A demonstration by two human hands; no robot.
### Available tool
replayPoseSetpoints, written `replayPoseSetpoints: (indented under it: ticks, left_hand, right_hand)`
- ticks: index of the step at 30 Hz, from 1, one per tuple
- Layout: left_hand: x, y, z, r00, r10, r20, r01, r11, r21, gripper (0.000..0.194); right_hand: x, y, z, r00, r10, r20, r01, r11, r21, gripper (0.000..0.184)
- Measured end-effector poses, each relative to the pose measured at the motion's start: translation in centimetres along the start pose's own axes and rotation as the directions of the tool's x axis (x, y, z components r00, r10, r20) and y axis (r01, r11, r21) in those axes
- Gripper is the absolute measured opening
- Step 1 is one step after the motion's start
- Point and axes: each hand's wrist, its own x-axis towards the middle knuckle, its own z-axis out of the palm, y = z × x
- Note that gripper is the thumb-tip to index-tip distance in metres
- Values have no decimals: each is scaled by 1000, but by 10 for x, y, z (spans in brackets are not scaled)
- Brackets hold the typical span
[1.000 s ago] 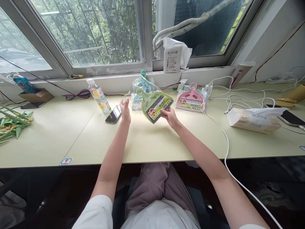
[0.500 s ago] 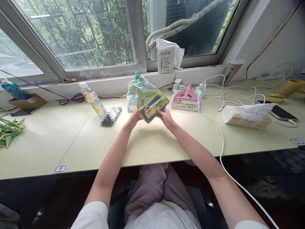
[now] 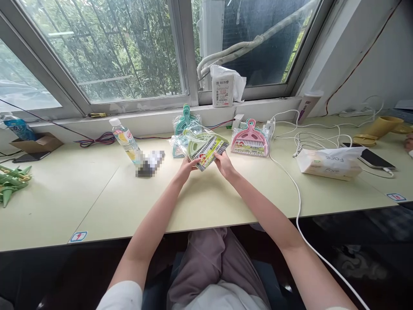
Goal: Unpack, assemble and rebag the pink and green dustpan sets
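Note:
Between both hands I hold a green dustpan and brush set [image 3: 206,149] in clear wrapping, above the table and tilted. My left hand [image 3: 187,168] grips its lower left corner. My right hand [image 3: 224,164] pinches its right edge, thumb on the front. Right behind it lies a teal dustpan set [image 3: 185,125] in clear plastic, partly covered by the green one. To the right, a pink dustpan set [image 3: 250,140], also wrapped, rests against the wall.
On the pale table [image 3: 97,185] a drink bottle [image 3: 125,140] leans at the left by a pixelated patch. A tissue pack [image 3: 327,162], white cables [image 3: 297,185] and a phone [image 3: 376,158] lie at the right. A green spiky object [image 3: 14,181] is far left. Another person's hand [image 3: 409,142] shows at the right edge.
The green set has tipped back, so its handle end now looks foreshortened and glossy. Both hands have stayed on it. Another person's hand has come in at the right edge.

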Motion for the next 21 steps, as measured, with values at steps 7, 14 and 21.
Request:
replayPoseSetpoints:
  ticks: [7,14,21]
  left_hand:
    - [-3,9,4,998,44,34,-46,997,65,69]
    - [-8,1,14,968,-6,251,15,999,-37,65]
    - [0,-7,14,991,30,130,-1,976,-220,65]
  right_hand:
    - [5,-1,-10,997,70,-19,-71,995,-65,16]
    - [3,-6,-9,998,-28,-49,28,1000,-10,22]
    - [2,2,-8,997,-22,-75,25,999,44,25]
